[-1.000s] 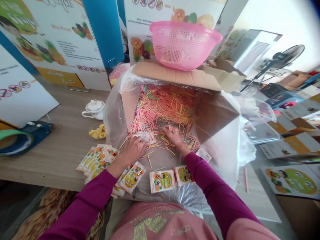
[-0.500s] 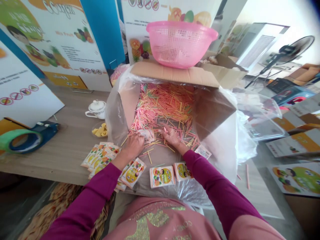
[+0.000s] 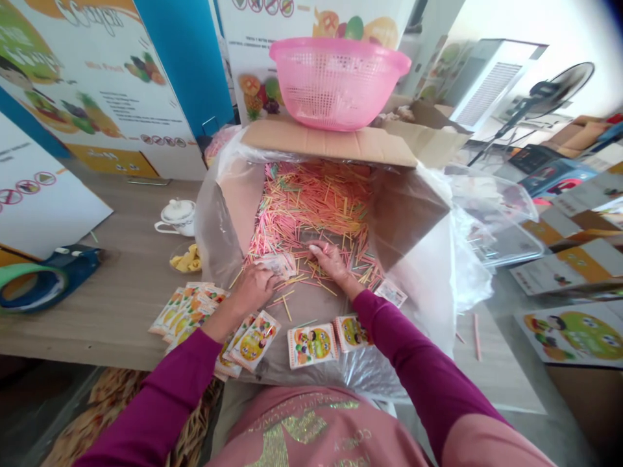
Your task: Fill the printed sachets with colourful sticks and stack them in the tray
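My left hand (image 3: 254, 285) is closed on the near edge of a small, pale printed packet (image 3: 276, 264), which lies at the front of a plastic-lined cardboard box. My right hand (image 3: 331, 261) is just right of the packet, thumb and fingers drawn together over loose sticks. A bit of pink shows at its fingertips, seemingly a thin stick. Pink, yellow and green thin sticks (image 3: 321, 201) heap up inside the box (image 3: 406, 214) and scatter around both hands. Fruit-printed packets (image 3: 311, 345) lie in front, with more packets (image 3: 187, 314) by my left forearm.
A pink basket (image 3: 341, 84) stands behind the box flap. To the left are a lidded white cup (image 3: 176, 216), a small dish of yellow pieces (image 3: 185, 259) and a tape dispenser (image 3: 53, 279). Another pale packet (image 3: 390, 293) lies by my right sleeve. Printed cartons (image 3: 574, 331) are at right.
The whole view has shifted slightly left. My left hand still holds the packet. My right hand has turned a little, and the pink sticks at its fingers show less.
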Demonstrator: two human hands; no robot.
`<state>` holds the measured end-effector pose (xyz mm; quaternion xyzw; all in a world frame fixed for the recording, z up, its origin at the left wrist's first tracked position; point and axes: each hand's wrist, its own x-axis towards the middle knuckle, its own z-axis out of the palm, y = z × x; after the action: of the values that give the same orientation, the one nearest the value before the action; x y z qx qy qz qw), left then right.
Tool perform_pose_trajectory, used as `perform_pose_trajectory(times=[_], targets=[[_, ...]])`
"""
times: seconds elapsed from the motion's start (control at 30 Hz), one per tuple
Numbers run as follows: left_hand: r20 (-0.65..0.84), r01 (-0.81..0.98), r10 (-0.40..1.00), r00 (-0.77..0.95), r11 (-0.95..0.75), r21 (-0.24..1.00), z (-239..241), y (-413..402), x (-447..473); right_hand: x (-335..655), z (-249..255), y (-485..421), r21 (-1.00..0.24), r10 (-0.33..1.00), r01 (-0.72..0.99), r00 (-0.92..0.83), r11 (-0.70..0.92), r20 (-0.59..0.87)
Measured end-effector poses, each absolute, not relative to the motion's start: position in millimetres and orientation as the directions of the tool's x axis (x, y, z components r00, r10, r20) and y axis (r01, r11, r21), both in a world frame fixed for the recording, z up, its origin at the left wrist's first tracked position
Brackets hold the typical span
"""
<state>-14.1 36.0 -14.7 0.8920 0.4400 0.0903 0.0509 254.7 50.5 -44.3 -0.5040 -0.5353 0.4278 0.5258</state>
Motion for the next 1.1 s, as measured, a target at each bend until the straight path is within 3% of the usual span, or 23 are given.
perform_pose_trajectory(times=[0.23,0.4,0.7,0.8,0.9,1.1], targets=[[0.159,0.811,0.834,0.529,-0.552,0.194,-26,40,-18,253,-50,48,-0.958,0.981,0.211,-0.051,0.192,0.185],[0.224,0.809,0.866,0.448,-0.499,0.311,-33,51,-18,253,-46,48,-0.927,0.969,0.282,-0.107,0.246,0.225],[0.146,0.836,0.892,0.428,-0.452,0.311,-22,44,-18,248,-36,47,-0.96,0.986,0.23,-0.008,0.163,0.166],[0.179,0.822,0.895,0.409,-0.447,0.353,-19,41,-25,248,-21,48,-0.972,0.968,0.119,0.128,0.203,0.218],[0.284,0.756,0.885,0.368,-0.463,0.463,-15,40,-30,247,5,47,-0.954,0.933,-0.121,0.274,0.275,0.235],[0.408,0.469,0.859,0.308,-0.511,0.721,-2,25,-4,233,53,25,-0.858,0.97,-0.484,0.234,0.173,0.064]])
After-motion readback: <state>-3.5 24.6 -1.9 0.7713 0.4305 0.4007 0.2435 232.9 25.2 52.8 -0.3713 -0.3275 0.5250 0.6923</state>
